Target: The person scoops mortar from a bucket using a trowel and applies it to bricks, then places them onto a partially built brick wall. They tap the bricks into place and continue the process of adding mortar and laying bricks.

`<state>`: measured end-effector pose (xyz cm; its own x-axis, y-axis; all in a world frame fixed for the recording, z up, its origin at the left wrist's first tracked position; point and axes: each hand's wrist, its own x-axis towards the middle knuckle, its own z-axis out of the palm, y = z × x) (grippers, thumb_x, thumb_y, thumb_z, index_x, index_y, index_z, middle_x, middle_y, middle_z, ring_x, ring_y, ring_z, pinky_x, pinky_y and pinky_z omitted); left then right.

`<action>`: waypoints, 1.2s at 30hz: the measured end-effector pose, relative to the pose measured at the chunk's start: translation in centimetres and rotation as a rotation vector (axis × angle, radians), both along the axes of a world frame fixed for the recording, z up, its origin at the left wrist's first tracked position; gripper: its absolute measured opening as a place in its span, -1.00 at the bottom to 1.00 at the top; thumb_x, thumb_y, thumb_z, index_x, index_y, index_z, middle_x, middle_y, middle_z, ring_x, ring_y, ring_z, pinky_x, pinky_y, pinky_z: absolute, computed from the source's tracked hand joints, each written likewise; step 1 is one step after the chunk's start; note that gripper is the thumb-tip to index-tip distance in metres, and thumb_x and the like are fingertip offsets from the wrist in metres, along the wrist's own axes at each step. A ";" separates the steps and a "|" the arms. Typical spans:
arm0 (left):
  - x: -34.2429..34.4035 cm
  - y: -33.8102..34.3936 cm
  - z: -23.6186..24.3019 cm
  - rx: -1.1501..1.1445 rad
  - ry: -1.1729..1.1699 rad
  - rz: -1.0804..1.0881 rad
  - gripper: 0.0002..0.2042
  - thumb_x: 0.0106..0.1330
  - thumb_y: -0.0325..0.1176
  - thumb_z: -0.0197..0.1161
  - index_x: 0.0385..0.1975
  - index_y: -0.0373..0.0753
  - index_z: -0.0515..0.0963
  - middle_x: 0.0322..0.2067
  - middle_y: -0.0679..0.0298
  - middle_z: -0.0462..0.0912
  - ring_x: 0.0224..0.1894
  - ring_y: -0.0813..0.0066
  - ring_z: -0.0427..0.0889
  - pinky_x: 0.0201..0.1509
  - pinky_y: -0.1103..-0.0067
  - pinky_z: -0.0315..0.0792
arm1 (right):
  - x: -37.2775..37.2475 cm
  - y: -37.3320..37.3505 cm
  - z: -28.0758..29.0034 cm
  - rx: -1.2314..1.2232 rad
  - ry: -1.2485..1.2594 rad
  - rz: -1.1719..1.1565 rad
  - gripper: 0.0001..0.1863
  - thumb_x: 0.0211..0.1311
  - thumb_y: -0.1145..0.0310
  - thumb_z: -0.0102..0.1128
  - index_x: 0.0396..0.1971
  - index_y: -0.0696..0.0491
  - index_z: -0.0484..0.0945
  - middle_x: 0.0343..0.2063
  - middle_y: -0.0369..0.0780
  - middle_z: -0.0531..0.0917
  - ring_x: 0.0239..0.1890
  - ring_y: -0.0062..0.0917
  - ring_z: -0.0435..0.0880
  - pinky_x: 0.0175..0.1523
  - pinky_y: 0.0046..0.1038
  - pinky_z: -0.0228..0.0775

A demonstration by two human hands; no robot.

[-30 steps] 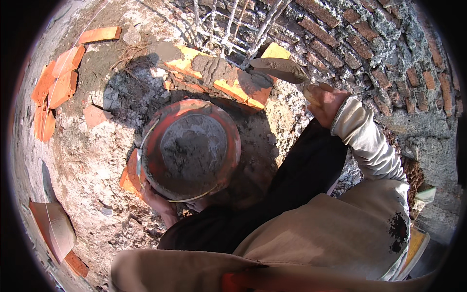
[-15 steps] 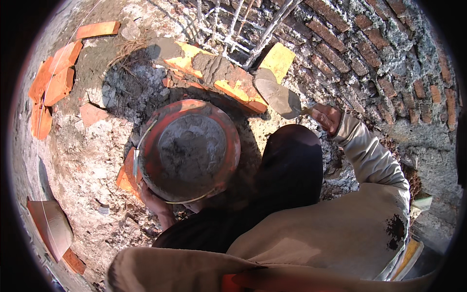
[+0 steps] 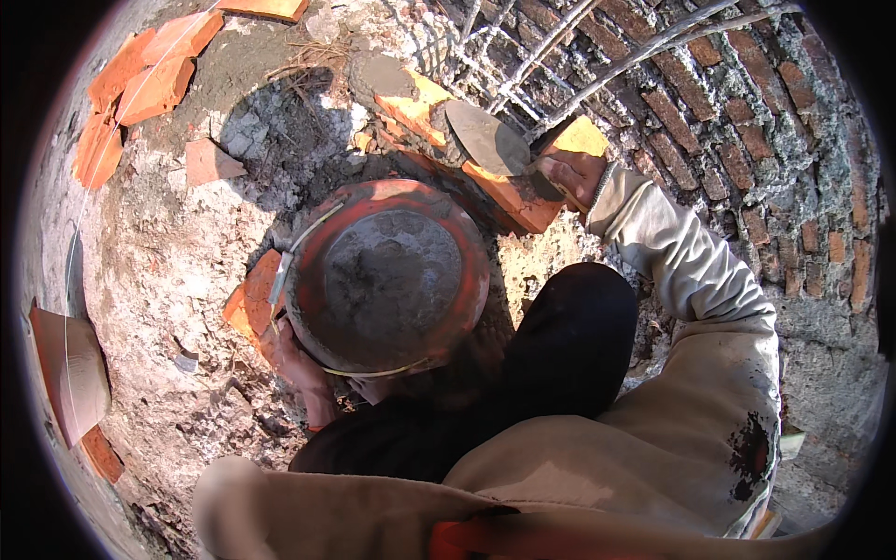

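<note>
My right hand (image 3: 571, 175) is closed round the handle of a trowel (image 3: 485, 138). Its flat grey blade lies over the mortar on a low row of orange bricks (image 3: 511, 198). In front of my knees is an orange-red bucket (image 3: 473, 280) with grey mortar (image 3: 392, 271) inside. At its lower left side my left hand (image 3: 303, 371) grips the bucket low on its wall, with some fingers hidden. Beside those fingers sits a broken orange brick (image 3: 250, 297). The bucket's wire handle (image 3: 303, 238) hangs along the left rim.
Steel bars (image 3: 644, 58) stick out beyond the brick row, near an old brick wall (image 3: 709, 112) on the right. Several loose bricks (image 3: 159, 89) lie at the far left by a taut string (image 3: 70, 364). A curved tile-like piece (image 3: 73, 373) stands at the left.
The trowel and my right hand have moved left, from beside the end of the brick row onto its mortar. My left hand stays at the bucket. The view has shifted.
</note>
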<state>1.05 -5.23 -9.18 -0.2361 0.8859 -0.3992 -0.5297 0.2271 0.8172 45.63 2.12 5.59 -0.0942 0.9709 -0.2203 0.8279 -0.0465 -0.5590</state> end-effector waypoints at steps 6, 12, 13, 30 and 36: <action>-1.1 -0.8 -0.1 -0.013 0.022 0.001 -0.61 0.51 -0.20 -0.14 0.02 -0.40 0.48 -0.06 0.14 0.59 -0.04 0.39 0.54 0.11 0.49 0.38 | 3.4 -2.6 -0.5 -0.008 -0.199 0.260 -0.39 0.48 -0.12 -0.32 -0.04 0.11 0.53 -0.60 -0.23 0.51 -0.53 -0.49 0.58 -0.35 -0.39 0.42; 0.2 0.1 0.0 -0.050 -0.033 0.026 -0.57 0.52 -0.15 -0.16 0.02 -0.43 0.47 -0.08 0.13 0.59 -0.03 0.38 0.53 0.11 0.47 0.37 | -1.5 -1.1 5.9 -0.220 -0.243 0.062 -0.51 0.48 0.00 -0.23 -0.10 0.13 0.50 -0.55 -0.01 0.55 -0.46 -0.09 0.59 -0.30 -0.21 0.41; -0.5 -0.6 0.9 -0.030 0.064 0.020 -0.56 0.52 -0.14 -0.18 0.02 -0.43 0.47 -0.08 0.13 0.59 -0.02 0.37 0.53 0.12 0.47 0.37 | -2.5 -0.1 5.1 -0.150 -0.302 0.160 -0.55 0.47 0.03 -0.19 -0.13 0.13 0.49 -0.56 0.02 0.55 -0.47 -0.06 0.59 -0.32 -0.20 0.41; -1.0 -3.4 -0.3 0.043 0.075 -0.055 -0.54 0.50 -0.13 -0.15 0.10 -0.45 0.41 0.01 0.16 0.51 0.05 0.44 0.43 0.16 0.52 0.28 | -26.0 12.8 1.7 -0.082 -1.189 0.940 -0.74 0.30 0.30 0.06 -0.12 0.15 0.43 -0.44 -0.02 0.63 -0.46 -0.17 0.67 -0.42 -0.21 0.51; -2.0 -3.4 0.4 0.001 0.247 -0.123 -0.53 0.50 -0.12 -0.11 0.13 -0.44 0.40 0.01 0.16 0.53 0.04 0.43 0.45 0.16 0.50 0.29 | -25.4 14.9 7.3 0.027 -1.138 0.842 -0.77 0.30 0.32 0.08 -0.16 0.14 0.42 -0.45 -0.04 0.62 -0.46 -0.16 0.66 -0.41 -0.23 0.49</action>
